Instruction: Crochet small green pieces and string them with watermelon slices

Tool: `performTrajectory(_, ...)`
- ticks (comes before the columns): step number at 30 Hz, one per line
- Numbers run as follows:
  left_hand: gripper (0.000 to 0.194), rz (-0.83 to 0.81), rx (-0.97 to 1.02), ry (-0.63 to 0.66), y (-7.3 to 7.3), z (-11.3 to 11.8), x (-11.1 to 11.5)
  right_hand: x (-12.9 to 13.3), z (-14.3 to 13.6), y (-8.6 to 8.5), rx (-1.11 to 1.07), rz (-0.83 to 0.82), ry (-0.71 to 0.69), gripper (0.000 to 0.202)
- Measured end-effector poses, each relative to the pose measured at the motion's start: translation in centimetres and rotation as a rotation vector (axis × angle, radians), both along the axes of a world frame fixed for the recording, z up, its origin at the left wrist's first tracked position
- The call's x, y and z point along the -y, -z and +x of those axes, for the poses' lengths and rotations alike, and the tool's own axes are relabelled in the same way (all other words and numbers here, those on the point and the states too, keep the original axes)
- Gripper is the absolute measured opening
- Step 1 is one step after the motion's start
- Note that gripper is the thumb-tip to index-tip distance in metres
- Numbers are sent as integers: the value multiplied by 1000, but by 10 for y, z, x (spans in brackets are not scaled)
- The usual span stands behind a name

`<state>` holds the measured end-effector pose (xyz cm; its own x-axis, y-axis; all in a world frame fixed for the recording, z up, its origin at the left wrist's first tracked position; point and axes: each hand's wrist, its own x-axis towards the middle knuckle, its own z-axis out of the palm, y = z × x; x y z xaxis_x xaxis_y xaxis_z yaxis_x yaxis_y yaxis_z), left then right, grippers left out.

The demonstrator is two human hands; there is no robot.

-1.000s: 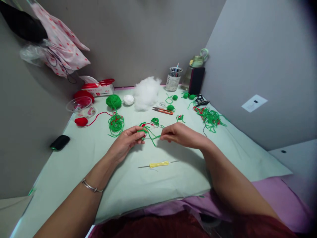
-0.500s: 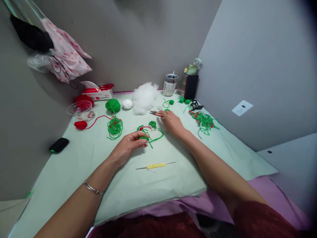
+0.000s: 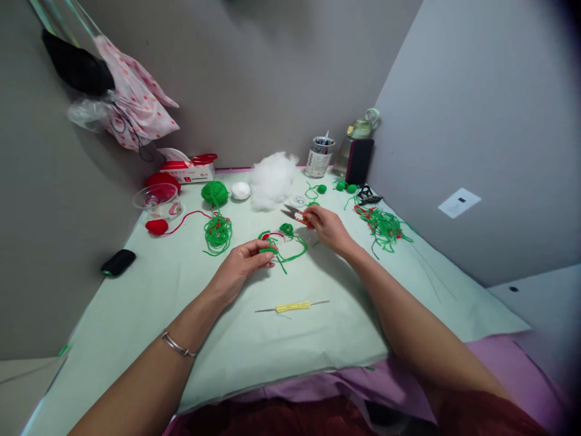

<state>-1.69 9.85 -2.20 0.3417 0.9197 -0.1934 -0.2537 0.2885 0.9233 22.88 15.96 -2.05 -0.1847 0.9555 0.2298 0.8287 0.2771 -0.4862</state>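
Between the thumb and fingers of my left hand [image 3: 245, 263] is a small green crochet piece [image 3: 269, 249], partly hidden by the fingers. Loose green yarn tails [image 3: 297, 251] trail from it to the right, and a bit of red yarn shows beside it. My right hand [image 3: 330, 227] grips orange-handled thread snips [image 3: 297, 215], whose blades point left and stand apart. A small green crocheted curl [image 3: 286, 229] lies just beyond my left hand. Nearer the table's front edge rests a crochet hook with a yellow handle [image 3: 293, 306], touched by neither hand.
Across the back stand a tissue box [image 3: 200, 174], a green yarn ball [image 3: 215, 194], white stuffing [image 3: 273, 181], a pen jar [image 3: 319, 158] and a bottle with a phone [image 3: 360, 162] against it. Tangled yarn scraps [image 3: 385, 229] lie right; a clear plastic tub [image 3: 158, 203] stands left.
My right hand has lifted the snips a little toward me, and they show more fully. My left hand keeps its hold on the crochet piece. The whole view has shifted slightly.
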Motion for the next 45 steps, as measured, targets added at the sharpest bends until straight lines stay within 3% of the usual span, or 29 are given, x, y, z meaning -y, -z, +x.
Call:
performTrajectory(5, 28, 40, -17, -69, 4, -1, -2, 20, -4, -23, -184, -124, -220, 53)
performTrajectory(8, 28, 56, -10, -82, 4, -2, -2, 29, -9, -31, -261, -294, -390, 51)
performTrajectory(10, 27, 62, -9, -82, 3, -2, -2, 32, -12, -32, -253, -357, -411, 50)
performTrajectory(20, 27, 56, -20, -81, 7, -1, -4, 35, -20, -30, -149, -288, -342, 53)
performTrajectory(27, 30, 26, -48, -89, 1, 1, -2, 34, -21, -28, -84, -230, -323, 54)
performTrajectory(34, 28, 26, -57, -85, 5, -1, -3, 36, -24, -27, -83, -224, -282, 53)
performTrajectory(38, 29, 37, -65, -80, 5, -2, -4, 32, -19, -30, -201, -239, -278, 54)
performTrajectory(41, 30, 47, -57, -80, 4, -3, -4, 24, -3, -30, -190, -203, -178, 55)
performTrajectory(45, 28, 34, 4, -73, 3, -6, -5, 14, 20, -22, 68, -67, 107, 40)
